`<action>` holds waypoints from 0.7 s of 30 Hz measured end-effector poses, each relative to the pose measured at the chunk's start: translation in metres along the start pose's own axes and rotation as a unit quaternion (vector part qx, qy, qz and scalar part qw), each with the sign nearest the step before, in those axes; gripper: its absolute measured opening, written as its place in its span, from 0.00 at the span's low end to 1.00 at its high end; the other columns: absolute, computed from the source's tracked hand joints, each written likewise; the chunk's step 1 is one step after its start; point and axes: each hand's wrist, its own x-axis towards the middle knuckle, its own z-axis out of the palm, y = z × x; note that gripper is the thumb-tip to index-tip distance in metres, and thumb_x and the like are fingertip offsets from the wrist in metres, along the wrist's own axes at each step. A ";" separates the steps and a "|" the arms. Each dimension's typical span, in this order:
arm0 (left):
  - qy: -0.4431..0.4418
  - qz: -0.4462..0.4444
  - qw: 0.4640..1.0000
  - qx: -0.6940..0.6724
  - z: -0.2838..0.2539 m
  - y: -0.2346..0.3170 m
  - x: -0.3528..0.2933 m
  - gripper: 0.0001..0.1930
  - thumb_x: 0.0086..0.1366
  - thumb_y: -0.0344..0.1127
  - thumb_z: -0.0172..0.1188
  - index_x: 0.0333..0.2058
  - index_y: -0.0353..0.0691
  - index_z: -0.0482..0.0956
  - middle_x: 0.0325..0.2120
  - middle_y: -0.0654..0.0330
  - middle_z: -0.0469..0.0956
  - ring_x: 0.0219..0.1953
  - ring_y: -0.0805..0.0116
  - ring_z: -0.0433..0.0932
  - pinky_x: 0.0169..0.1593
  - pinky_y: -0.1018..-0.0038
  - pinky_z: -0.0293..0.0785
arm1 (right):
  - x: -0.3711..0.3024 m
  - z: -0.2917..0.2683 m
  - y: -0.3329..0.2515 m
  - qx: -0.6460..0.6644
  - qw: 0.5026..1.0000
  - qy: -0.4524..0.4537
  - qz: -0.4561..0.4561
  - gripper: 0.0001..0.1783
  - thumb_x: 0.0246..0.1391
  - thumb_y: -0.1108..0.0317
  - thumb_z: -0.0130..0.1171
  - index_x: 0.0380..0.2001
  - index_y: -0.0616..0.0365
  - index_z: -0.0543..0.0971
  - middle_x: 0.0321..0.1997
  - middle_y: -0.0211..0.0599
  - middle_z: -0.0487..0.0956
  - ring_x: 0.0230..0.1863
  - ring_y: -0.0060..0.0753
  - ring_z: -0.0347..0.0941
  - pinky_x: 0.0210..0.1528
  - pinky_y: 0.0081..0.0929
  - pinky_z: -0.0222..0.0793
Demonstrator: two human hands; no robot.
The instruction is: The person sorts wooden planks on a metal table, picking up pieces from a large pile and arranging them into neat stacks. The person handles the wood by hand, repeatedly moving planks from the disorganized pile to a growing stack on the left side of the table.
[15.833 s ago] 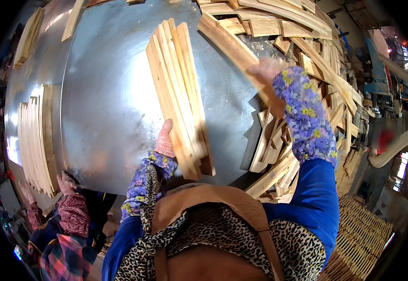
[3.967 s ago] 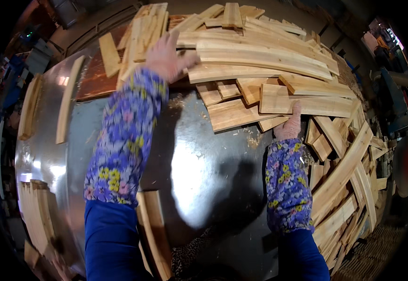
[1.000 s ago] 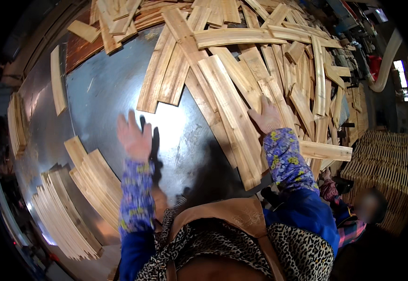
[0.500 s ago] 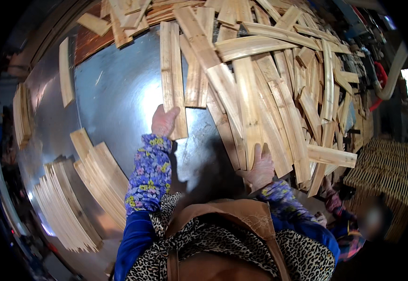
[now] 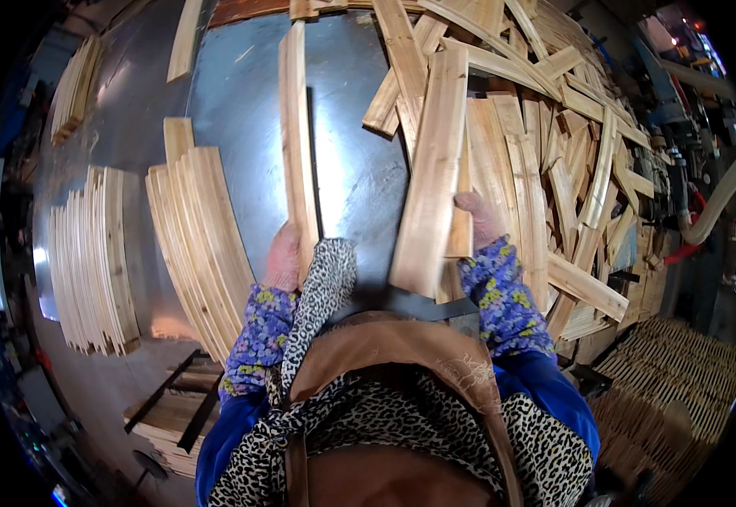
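Note:
My left hand [image 5: 283,258] is closed on the near end of a narrow wooden board [image 5: 294,135]. This board seems turned on its edge and reaches away across the metal tabletop [image 5: 245,110]. On the right, my right hand [image 5: 479,218] grips the side of a wider pale board [image 5: 432,173], tilted up above the table. Its fingers are partly hidden behind the wood. A shorter board [image 5: 460,230] shows just beneath that one, beside my right hand; I cannot tell whether it is held too.
A large jumbled heap of boards [image 5: 558,160] covers the right side. To the left stand rows of boards on edge, a nearer row [image 5: 195,228] and a farther one [image 5: 89,262]. A small stack [image 5: 76,89] lies at far left. Slatted bundles [image 5: 672,380] sit at lower right.
My left hand has drawn its board nearer and turned it narrower to view. My right hand has lifted a board off the heap's edge. The view has shifted, and the person at lower right is out of sight.

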 end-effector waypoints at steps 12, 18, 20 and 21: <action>-0.178 -0.127 0.969 -0.115 0.029 -0.047 -0.003 0.56 0.71 0.86 0.33 0.80 0.43 0.58 0.71 0.43 0.73 0.68 0.45 0.77 0.68 0.49 0.81 | 0.046 0.055 0.101 -0.188 0.982 -0.003 0.033 0.34 0.63 0.66 0.63 0.69 0.69 0.72 0.61 0.44 0.84 0.60 0.38 0.82 0.67 0.34 0.76; -0.087 -0.154 0.980 -0.096 0.011 -0.049 -0.009 0.52 0.71 0.78 0.53 0.76 0.38 0.66 0.68 0.45 0.77 0.67 0.47 0.79 0.67 0.49 0.82 | 0.026 0.017 0.151 -0.363 0.928 0.037 -0.073 0.38 0.69 0.55 0.63 0.73 0.70 0.69 0.69 0.52 0.80 0.66 0.48 0.80 0.71 0.39 0.72; -0.012 -0.159 0.987 0.013 0.011 -0.058 0.002 0.43 0.74 0.68 0.62 0.72 0.36 0.72 0.63 0.48 0.82 0.63 0.53 0.82 0.66 0.55 0.82 | 0.035 0.008 0.157 -0.478 0.865 0.143 -0.050 0.39 0.69 0.54 0.63 0.73 0.70 0.69 0.69 0.53 0.80 0.65 0.49 0.80 0.70 0.39 0.73; -0.030 -0.142 0.989 0.032 0.015 -0.066 0.004 0.41 0.75 0.65 0.63 0.72 0.35 0.72 0.62 0.48 0.82 0.63 0.55 0.82 0.66 0.57 0.82 | 0.039 0.022 0.150 -0.357 0.926 0.116 -0.025 0.38 0.69 0.54 0.63 0.72 0.70 0.69 0.68 0.55 0.81 0.65 0.50 0.81 0.69 0.40 0.74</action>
